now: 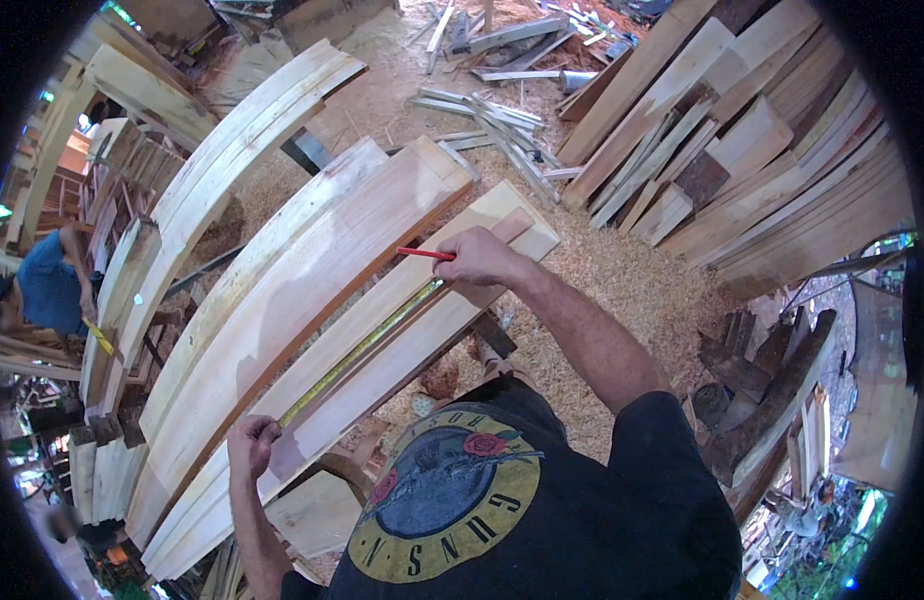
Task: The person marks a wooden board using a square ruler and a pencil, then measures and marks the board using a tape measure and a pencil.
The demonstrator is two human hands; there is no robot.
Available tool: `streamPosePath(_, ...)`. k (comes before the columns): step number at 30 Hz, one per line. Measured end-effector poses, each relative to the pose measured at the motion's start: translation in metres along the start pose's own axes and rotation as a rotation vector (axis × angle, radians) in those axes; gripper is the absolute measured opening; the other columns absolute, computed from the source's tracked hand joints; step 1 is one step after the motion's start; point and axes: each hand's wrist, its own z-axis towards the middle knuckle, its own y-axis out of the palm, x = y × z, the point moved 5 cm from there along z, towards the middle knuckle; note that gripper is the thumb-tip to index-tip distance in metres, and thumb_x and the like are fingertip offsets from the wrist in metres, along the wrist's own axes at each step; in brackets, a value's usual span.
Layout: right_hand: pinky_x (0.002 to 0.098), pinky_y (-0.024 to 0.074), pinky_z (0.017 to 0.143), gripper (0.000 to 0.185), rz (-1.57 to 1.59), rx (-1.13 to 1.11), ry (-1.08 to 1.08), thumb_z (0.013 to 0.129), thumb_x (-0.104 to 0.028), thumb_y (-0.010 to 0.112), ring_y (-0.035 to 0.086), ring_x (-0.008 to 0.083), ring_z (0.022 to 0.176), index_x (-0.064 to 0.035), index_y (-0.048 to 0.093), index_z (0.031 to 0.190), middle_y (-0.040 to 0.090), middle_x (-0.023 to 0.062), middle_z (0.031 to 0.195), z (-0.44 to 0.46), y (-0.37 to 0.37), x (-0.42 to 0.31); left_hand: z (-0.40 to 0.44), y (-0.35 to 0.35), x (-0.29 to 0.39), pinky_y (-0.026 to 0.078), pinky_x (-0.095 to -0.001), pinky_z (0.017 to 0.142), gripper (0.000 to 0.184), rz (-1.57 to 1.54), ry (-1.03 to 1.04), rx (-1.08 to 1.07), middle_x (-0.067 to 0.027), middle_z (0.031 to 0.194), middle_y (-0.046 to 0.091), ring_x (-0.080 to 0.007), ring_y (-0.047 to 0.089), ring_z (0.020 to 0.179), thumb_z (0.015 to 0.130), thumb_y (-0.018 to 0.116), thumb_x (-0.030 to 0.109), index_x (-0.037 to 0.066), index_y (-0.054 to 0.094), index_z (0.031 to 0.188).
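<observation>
A yellow tape measure is stretched along a pale wooden board in front of me. My left hand is closed at the tape's lower-left end; whether the case is inside the fist is hidden. Over the board's far right part, my right hand grips a red pencil, its tip pointing left. The tape's other end reaches just below this hand, and I cannot tell if the fingers touch it. A second pale plank lies alongside, nearer to my body.
Wide curved planks lie beyond the board. Another curved timber stands further left. Lumber is stacked at the right, offcuts lie at the back, and wood shavings cover the floor. A person in blue bends at the far left.
</observation>
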Motion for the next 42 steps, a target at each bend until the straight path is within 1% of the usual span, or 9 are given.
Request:
streamPosePath(3,0.0425,0.0587,0.080,0.031,0.003,0.005,0.000,0.084,-0.037,0.073,0.075,0.0312,0.083,-0.0124,0.082,0.100,0.078,0.0136,0.087,0.001,0.002,0.004,-0.001,0.000,0.000,0.058,-0.0374,0.078,0.011,0.000,0.008,0.010,-0.0137,0.086,0.077,-0.0252,0.075,0.080,0.087,0.076,0.006,0.000,0.080,0.094)
streamPosePath(6,0.0416,0.0587,0.076,0.029,0.001,0.015,-0.009,0.085,-0.035,0.073,0.075,0.0290,0.079,-0.0116,0.082,0.100,0.078,0.0133,0.084,-0.001,0.001,0.001,0.000,0.003,-0.008,0.058,-0.0373,0.078,0.010,-0.019,0.006,0.012,-0.0138,0.086,0.077,-0.0250,0.075,0.080,0.087,0.076,0.006,0.000,0.080,0.094)
streamPosePath(12,0.0372,0.0566,0.061,0.025,0.132,-0.032,0.065,0.085,-0.029,0.073,0.070,0.0208,0.061,-0.0086,0.081,0.098,0.073,0.0109,0.073,-0.006,0.000,-0.001,0.000,0.003,-0.007,0.058,-0.0362,0.077,0.010,-0.043,-0.007,0.012,-0.0138,0.086,0.078,-0.0236,0.075,0.079,0.087,0.075,0.004,0.000,0.079,0.095)
streamPosePath(15,0.0366,0.0559,0.059,0.025,0.157,-0.038,0.061,0.085,-0.029,0.073,0.069,0.0200,0.059,-0.0083,0.081,0.098,0.073,0.0106,0.073,-0.005,0.002,0.001,-0.001,0.002,-0.007,0.058,-0.0356,0.076,0.010,-0.048,-0.008,0.013,-0.0132,0.085,0.078,-0.0227,0.075,0.078,0.088,0.075,0.004,0.000,0.080,0.095)
streamPosePath(24,0.0413,0.0588,0.077,0.027,-0.001,-0.003,0.015,0.086,-0.033,0.073,0.075,0.0289,0.078,-0.0109,0.081,0.100,0.078,0.0136,0.085,-0.004,0.002,-0.002,-0.001,0.000,0.001,0.058,-0.0359,0.076,0.011,-0.013,0.009,0.013,-0.0133,0.085,0.078,-0.0230,0.076,0.078,0.088,0.076,0.008,0.000,0.080,0.095)
streamPosePath(33,0.0437,0.0588,0.080,0.026,-0.092,-0.009,0.003,0.085,-0.030,0.072,0.075,0.0313,0.085,-0.0126,0.080,0.103,0.078,0.0132,0.088,-0.005,0.001,-0.009,-0.001,-0.002,0.005,0.059,-0.0369,0.078,0.012,0.015,0.029,0.018,-0.0155,0.087,0.079,-0.0253,0.077,0.080,0.088,0.076,0.008,0.001,0.080,0.096)
streamPosePath(36,0.0451,0.0583,0.081,0.025,-0.080,-0.025,-0.039,0.084,-0.026,0.069,0.075,0.0321,0.089,-0.0133,0.080,0.102,0.078,0.0140,0.092,-0.002,0.006,-0.007,-0.001,-0.002,0.004,0.059,-0.0371,0.078,0.012,0.015,0.021,0.016,-0.0153,0.087,0.078,-0.0258,0.077,0.081,0.087,0.076,0.008,0.001,0.080,0.095)
streamPosePath(39,0.0469,0.0578,0.083,0.022,-0.146,0.001,-0.180,0.083,-0.021,0.067,0.075,0.0346,0.091,-0.0128,0.079,0.100,0.077,0.0151,0.093,0.002,0.009,-0.008,-0.001,-0.001,0.003,0.059,-0.0375,0.078,0.011,0.025,0.028,0.015,-0.0150,0.088,0.078,-0.0263,0.077,0.081,0.087,0.076,0.009,0.001,0.080,0.094)
streamPosePath(42,0.0484,0.0565,0.086,0.021,-0.224,-0.058,-0.187,0.089,-0.021,0.063,0.072,0.0378,0.097,-0.0091,0.077,0.100,0.075,0.0166,0.097,0.006,0.014,-0.010,0.000,0.000,-0.001,0.058,-0.0380,0.078,0.011,0.029,0.041,0.015,-0.0146,0.087,0.078,-0.0264,0.076,0.081,0.087,0.075,0.009,0.001,0.079,0.094)
